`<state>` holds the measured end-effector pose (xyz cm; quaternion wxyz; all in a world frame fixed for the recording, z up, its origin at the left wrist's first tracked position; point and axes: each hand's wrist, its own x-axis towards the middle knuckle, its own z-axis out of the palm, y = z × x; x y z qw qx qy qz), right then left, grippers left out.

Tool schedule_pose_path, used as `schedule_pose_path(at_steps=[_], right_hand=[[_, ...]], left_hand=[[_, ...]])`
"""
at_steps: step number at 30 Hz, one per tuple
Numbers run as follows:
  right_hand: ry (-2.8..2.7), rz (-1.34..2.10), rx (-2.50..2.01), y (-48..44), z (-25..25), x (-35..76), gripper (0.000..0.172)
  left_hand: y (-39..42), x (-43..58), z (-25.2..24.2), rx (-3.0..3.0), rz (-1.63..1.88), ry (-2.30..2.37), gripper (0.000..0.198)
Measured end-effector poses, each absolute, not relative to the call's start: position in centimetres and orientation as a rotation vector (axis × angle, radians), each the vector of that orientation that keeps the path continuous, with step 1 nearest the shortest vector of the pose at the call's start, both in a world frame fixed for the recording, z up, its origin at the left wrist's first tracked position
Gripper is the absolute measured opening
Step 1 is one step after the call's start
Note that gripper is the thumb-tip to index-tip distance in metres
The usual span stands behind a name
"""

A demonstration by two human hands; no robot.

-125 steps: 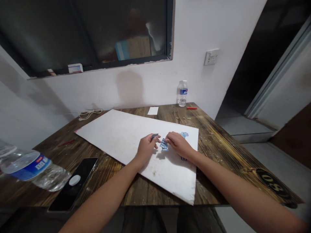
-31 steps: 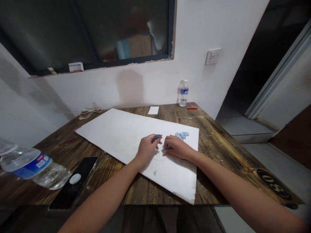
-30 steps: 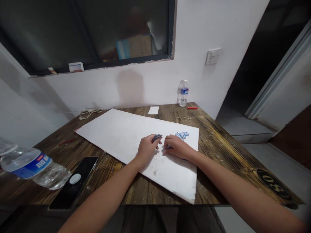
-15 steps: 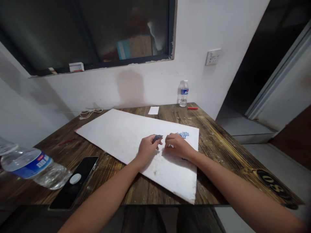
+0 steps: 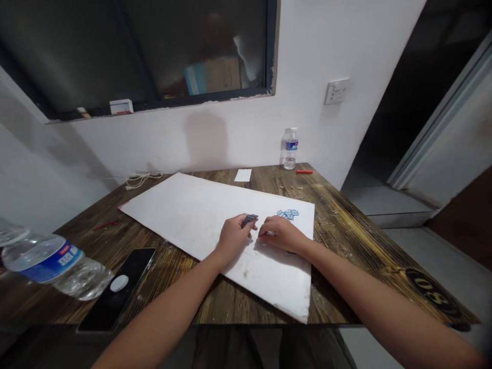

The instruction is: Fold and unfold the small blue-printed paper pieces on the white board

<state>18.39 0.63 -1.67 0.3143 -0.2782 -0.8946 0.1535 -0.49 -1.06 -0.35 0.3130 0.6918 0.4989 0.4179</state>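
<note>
Hands are working side by side, just apart, over the near right part of the board. Left hand (image 5: 234,238) is curling its fingers against its thumb, pinching a dark blue cut piece (image 5: 250,220) at the fingertips. Right hand (image 5: 282,233) is bearing down with its fingers bent onto the board; whether those fingers are pinching anything I cannot tell, though a small blue-and-white piece (image 5: 268,233) is showing just under them. A dark-stained wooden table (image 5: 338,241) is filling the scene, its top scattered with pale crumbs. A large white board (image 5: 184,220) is lying askew across it, its near corner jutting past the table edge. A cluster of small blue-edged pieces (image 5: 287,214) is sitting on the board, just far of the right hand, and another blue scrap (image 5: 292,252) is peeking out beside the right wrist. Near left, a clear water bottle (image 5: 49,261) with a blue label is lying on its side beside a black phone (image 5: 115,289). At the far edge, a capped water bottle (image 5: 291,148) is standing upright, with a white paper slip (image 5: 243,175) to its left and a red stick (image 5: 304,171) to its right. A pale cord (image 5: 142,179) is coiling at the far left.
</note>
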Motion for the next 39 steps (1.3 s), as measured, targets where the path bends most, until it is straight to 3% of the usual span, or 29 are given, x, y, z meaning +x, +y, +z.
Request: schedule_pose_path(at_steps=[15,23,28,39], right_hand=[[-2.201,0.583,-1.030,0.29,-1.42,18.28,0.016],[-2.398,0.395,-0.824,0.61,-2.19,18.02,0.003],[-2.302,0.324,-0.781,0.61,-2.06,18.19,0.014],[-2.004,0.309,-0.758,0.52,-1.34,18.50,0.012]], left_hand=[[-1.10,-0.57,-0.22,1.828,1.098,1.328,0.030],[-0.96,-0.58,-0.32,1.847,1.107,1.327,0.030],[-1.12,-0.59,-0.16,1.834,1.093,1.295,0.026],[-1.19,-0.51,-0.49,1.915,0.883,1.305,0.023]])
